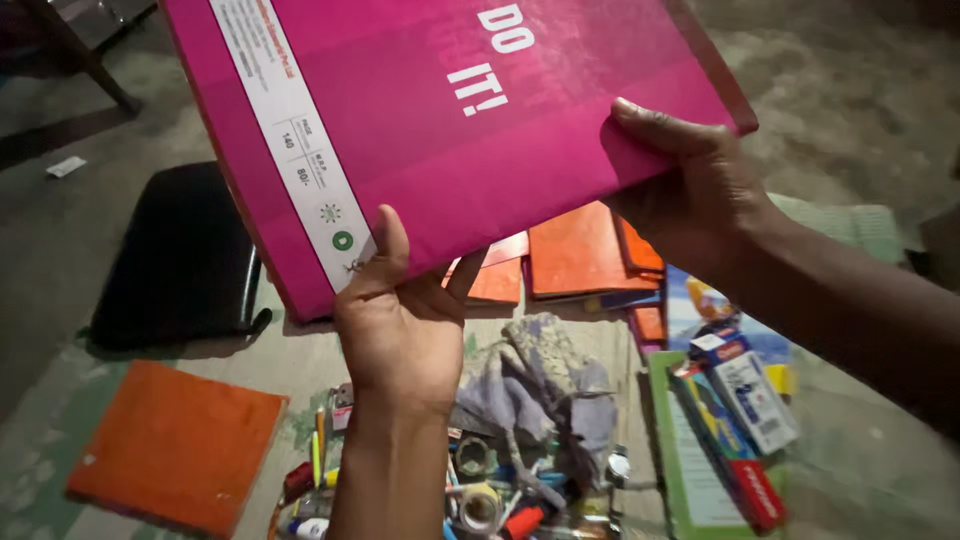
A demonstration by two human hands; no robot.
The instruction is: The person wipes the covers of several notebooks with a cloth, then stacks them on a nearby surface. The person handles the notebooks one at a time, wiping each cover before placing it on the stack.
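Note:
A large magenta notebook (470, 120) with a white strip along one side is held up in front of me, tilted. My left hand (400, 320) grips its lower edge from below, thumb on the cover. My right hand (690, 190) holds its right corner, thumb on top. Both hands are closed on the notebook, above a cluttered floor.
On the floor lie an orange book (175, 445), a black flat case (180, 260), several orange books (585, 250), a crumpled grey cloth (545, 385), pens and tape rolls (480, 505), a green book (690, 470) with small boxes (750, 395) on it.

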